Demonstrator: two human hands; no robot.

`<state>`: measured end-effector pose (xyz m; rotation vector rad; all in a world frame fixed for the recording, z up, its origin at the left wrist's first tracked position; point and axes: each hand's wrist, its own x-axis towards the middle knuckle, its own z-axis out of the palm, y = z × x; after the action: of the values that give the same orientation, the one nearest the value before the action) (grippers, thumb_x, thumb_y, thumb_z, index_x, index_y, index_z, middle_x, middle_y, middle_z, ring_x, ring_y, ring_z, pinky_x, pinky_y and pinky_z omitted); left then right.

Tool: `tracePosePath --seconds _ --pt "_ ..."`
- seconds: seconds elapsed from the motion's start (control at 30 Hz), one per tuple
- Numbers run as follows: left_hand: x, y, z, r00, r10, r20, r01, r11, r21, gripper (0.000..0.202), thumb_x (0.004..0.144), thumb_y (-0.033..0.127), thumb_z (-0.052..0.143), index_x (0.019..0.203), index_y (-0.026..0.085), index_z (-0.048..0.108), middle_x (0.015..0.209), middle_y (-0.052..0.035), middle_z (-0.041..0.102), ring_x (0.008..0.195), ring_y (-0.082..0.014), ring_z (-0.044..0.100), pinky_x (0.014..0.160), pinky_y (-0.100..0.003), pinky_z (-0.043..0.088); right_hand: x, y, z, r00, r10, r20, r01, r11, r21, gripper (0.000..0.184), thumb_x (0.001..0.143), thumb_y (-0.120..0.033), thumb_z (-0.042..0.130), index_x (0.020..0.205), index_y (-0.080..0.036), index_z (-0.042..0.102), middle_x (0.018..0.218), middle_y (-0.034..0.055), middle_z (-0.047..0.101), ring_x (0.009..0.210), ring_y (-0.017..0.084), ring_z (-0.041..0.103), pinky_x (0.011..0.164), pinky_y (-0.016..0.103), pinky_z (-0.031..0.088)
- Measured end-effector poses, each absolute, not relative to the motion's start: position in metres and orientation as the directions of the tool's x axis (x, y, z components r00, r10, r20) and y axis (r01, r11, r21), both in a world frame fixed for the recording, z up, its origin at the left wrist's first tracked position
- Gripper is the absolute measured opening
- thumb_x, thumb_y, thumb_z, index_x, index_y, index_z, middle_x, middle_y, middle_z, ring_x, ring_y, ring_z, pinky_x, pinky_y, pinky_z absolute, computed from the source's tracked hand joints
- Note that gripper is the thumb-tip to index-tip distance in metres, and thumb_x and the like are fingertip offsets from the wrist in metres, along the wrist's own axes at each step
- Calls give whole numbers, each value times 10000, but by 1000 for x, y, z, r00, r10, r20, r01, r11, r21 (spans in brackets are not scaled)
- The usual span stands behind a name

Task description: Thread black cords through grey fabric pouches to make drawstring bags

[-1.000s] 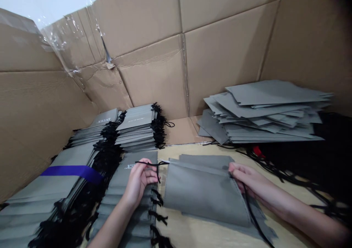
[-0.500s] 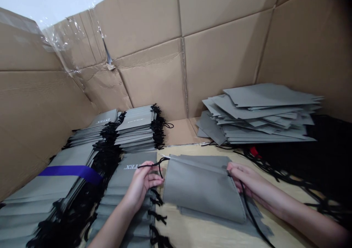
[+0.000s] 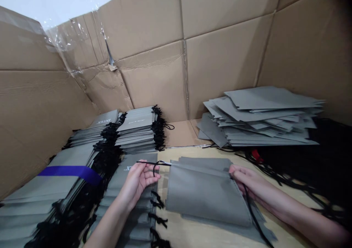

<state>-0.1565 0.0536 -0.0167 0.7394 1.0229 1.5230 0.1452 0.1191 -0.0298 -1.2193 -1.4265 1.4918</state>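
Note:
A grey fabric pouch (image 3: 206, 196) is held up at a slant over the table, with other grey pouches beneath it. My left hand (image 3: 137, 184) pinches a black cord (image 3: 164, 163) between thumb and index finger, its other fingers loosely curled. That cord runs taut to the pouch's upper left edge, and a thin whitish piece lies along it there. At the upper right corner, my right hand (image 3: 244, 178) grips the pouch. Another length of black cord (image 3: 255, 222) hangs below that hand. The cord's path inside the hem is hidden.
Corded grey pouches (image 3: 137, 123) are stacked at back left. A purple band (image 3: 70, 171) crosses the nearer left stack. Loose grey pouches (image 3: 269, 112) are piled at back right, beside a heap of black cords (image 3: 330, 156) with a red tie (image 3: 257, 156). Cardboard walls (image 3: 151, 76) surround everything.
My left hand has shifted left, and the cord between it and the pouch is straighter. The pouch and my right hand sit slightly farther right and lower in view.

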Motion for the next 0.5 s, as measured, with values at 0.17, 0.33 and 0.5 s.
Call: tracePosePath --seconds 0.17,0.33,0.5 --pt "-159 56 -17 -225 968 -108 -407 7 913 84 854 134 444 777 126 477 770 -133 702 582 -160 673 592 -281 563 145 122 -33 -263 954 -148 101 -125 -987 305 644 -457 598 609 -197 443 518 -58 374 473 89 337 446 201 277" --pt "-160 57 -14 -249 963 -107 -379 5 925 91 846 128 446 758 131 468 760 -133 703 571 -160 673 582 -284 566 144 121 -32 -278 950 -145 112 -118 -987 316 626 -459 606 593 -200 429 503 -59 366 460 90 329 436 203 266" --pt "-164 59 -16 -269 956 -116 -362 11 932 95 834 129 457 742 127 478 703 -113 694 559 -154 669 568 -267 561 141 115 -25 -257 955 -150 125 -122 -985 301 627 -445 586 572 -201 418 507 -47 391 473 99 362 456 211 305"
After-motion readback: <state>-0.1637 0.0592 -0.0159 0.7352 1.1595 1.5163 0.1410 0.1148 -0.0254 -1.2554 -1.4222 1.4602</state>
